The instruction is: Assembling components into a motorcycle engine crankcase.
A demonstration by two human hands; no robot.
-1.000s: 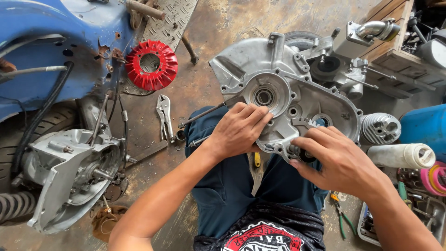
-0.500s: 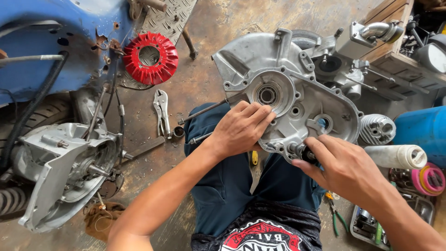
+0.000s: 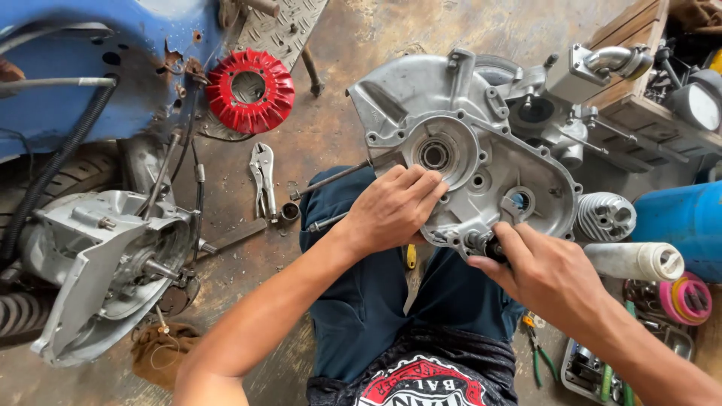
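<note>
A grey aluminium engine crankcase half (image 3: 481, 128) rests tilted on my knees, its round bearing hole facing up. My left hand (image 3: 395, 207) lies flat on its lower left face, fingers pressed near the bearing, steadying it. At the case's lower edge my right hand (image 3: 541, 271) pinches a small dark tool or fitting (image 3: 492, 246); what it is stays partly hidden under the fingers. A yellow-handled tool (image 3: 410, 256) pokes out between my legs.
A blue scooter body (image 3: 83, 83) with a second engine case (image 3: 105, 263) stands at left. On the floor lie a red cooling fan (image 3: 250, 92), locking pliers (image 3: 263, 177) and a socket bar (image 3: 331, 180). At right sit a finned cylinder (image 3: 605, 216), blue drum (image 3: 688, 218), tool tray (image 3: 594, 372).
My right hand has slid slightly along the case's lower edge, still at the small fitting. The left hand stays pressed on the case. The view has shifted a little.
</note>
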